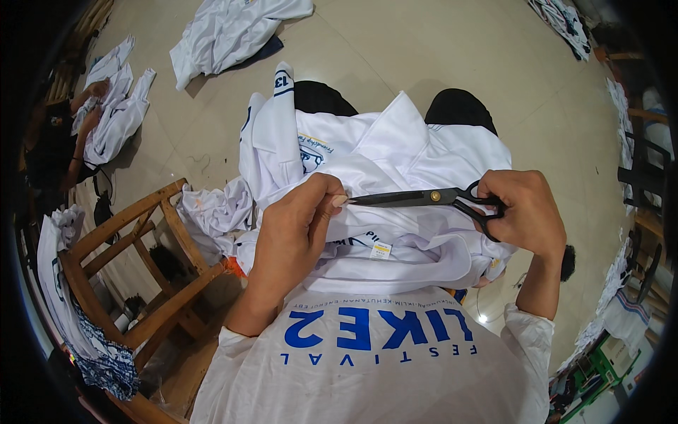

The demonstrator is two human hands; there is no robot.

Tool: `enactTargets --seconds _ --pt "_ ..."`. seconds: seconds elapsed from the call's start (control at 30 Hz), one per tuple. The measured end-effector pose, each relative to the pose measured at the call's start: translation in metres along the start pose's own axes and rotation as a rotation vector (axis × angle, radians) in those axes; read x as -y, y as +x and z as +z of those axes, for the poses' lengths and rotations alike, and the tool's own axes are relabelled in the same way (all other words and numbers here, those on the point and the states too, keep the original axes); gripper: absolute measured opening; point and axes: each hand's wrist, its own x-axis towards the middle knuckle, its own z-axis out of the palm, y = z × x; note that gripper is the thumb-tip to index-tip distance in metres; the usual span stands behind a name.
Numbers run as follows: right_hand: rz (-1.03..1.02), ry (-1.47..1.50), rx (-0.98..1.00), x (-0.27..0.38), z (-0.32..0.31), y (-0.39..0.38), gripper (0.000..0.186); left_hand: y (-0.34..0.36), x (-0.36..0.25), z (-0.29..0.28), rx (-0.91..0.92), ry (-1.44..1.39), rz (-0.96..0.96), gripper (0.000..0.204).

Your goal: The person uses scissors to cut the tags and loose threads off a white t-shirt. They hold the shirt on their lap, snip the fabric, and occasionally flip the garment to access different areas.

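A white garment (395, 152) with blue printing lies bunched across my lap, with a small label (381, 250) showing near its neckline. My right hand (528, 212) is closed round the handles of black scissors (399, 198), held level above the cloth. Their blades look closed or nearly so and point left. At the blade tips, the thumb and forefinger of my left hand (295, 230) are pinched together. What sits between those fingers, if anything, is too small to make out.
A wooden frame (152, 314) with white cloth draped on it stands at left. Beyond it, another person's hands (92, 106) handle a white garment. White garments (226, 42) lie on the tiled floor ahead. Dark and green objects (600, 367) line the right side.
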Motion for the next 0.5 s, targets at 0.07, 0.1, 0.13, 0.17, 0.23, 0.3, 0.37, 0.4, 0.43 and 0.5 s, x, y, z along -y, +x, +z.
enactTargets --seconds 0.07,0.1,0.13,0.17,0.23,0.3,0.37,0.4,0.43,0.5 --pt "0.004 -0.002 -0.001 -0.0018 0.0010 -0.0005 0.025 -0.0005 0.0000 0.0009 -0.005 -0.003 -0.004 0.008" --pt "0.006 -0.003 -0.002 -0.0024 0.0014 -0.0004 0.025 -0.0008 0.0001 0.0012 -0.007 -0.004 -0.006 0.007" --pt "-0.002 -0.003 0.001 -0.0019 0.0011 0.0004 0.025 -0.0011 -0.0003 0.0011 -0.006 -0.005 -0.006 0.007" --pt "-0.009 -0.003 0.005 -0.0006 0.0005 0.0018 0.025 -0.0013 -0.0009 0.0008 -0.005 -0.006 -0.007 0.006" --pt "-0.012 -0.010 0.012 0.0002 0.0001 0.0027 0.025 -0.0016 -0.0009 0.0005 -0.004 -0.005 -0.002 0.005" --pt "-0.002 -0.024 0.021 0.0002 -0.0003 0.0028 0.025 -0.0015 0.0000 0.0003 -0.006 -0.002 0.009 0.004" --pt "-0.006 -0.013 0.024 -0.0004 -0.0011 0.0019 0.025 -0.0008 0.0004 0.0004 -0.003 -0.006 0.003 0.003" --pt "-0.007 -0.007 0.026 -0.0004 -0.0014 0.0015 0.025 -0.0006 0.0006 0.0005 0.000 -0.008 0.000 0.003" --pt "-0.007 -0.007 0.028 -0.0001 -0.0019 0.0014 0.025 -0.0007 0.0009 0.0005 0.000 -0.005 0.002 0.003" --pt "-0.006 -0.007 0.033 0.0007 -0.0032 0.0014 0.025 -0.0008 0.0015 0.0004 0.002 0.001 0.007 0.003"
